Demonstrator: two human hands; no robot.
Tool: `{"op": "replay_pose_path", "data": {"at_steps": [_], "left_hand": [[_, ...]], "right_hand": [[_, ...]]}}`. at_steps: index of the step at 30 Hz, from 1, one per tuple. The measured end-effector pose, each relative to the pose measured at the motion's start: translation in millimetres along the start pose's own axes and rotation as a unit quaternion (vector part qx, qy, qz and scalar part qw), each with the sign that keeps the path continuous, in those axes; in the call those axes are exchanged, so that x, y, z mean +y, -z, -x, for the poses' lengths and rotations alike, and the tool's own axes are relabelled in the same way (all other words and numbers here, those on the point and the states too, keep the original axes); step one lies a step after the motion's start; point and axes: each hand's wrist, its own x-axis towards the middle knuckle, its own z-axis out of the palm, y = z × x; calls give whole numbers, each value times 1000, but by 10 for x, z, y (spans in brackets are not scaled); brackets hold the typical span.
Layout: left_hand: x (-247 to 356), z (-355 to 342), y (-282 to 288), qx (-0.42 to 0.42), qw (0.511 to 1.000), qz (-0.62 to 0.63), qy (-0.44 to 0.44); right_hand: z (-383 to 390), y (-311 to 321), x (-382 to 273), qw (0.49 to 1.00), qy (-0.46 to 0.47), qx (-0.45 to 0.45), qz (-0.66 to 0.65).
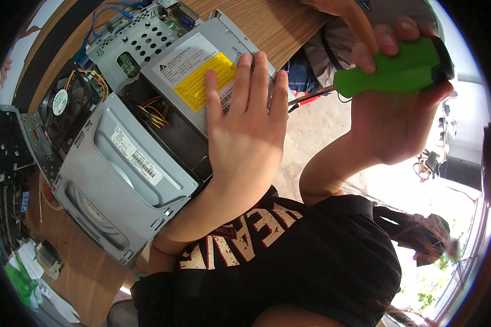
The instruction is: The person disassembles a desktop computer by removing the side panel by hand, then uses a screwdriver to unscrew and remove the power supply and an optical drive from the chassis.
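My left hand point(245, 131) lies with fingers apart on a silver power supply point(184, 53) with white and yellow labels, which sits in an opened metal computer case point(130, 54). My right hand point(393, 120) grips a green screwdriver point(376, 76), its shaft pointing left toward the power supply's right side, beside my left fingertips; the tip's exact contact is hidden. Red-handled pliers point(310, 98) lie partly behind the shaft. A grey plastic panel point(101, 201) and bundled coloured wires point(153, 111) are left of my left hand.
Another person's hand point(327, 6) reaches in at top right. The wooden table point(76, 289) holds a fan point(57, 101), blue cables point(103, 11), dark metal parts point(5, 141) and scraps point(24, 272). A grey fabric item point(324, 52) sits beyond the table edge. A bright opening is at right.
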Motion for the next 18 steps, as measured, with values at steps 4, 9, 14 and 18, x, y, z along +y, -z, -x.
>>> {"op": "replay_pose_path", "data": {"at_steps": [4, 9, 14, 18], "left_hand": [[18, -12, 4, -1, 1000, 6, -4], [27, -20, -21, 2, 1000, 10, 11], [48, -21, -22, 4, 1000, 11, 12], [-13, 9, -48, 3, 1000, -13, 13]], "right_hand": [[-112, 205, 110, 996, 44, -56, -48], [-166, -22, 149, 981, 45, -141, -127], [-210, 158, 129, 992, 86, -92, 18], [-161, -312, 274, 974, 170, 111, 105]]}}
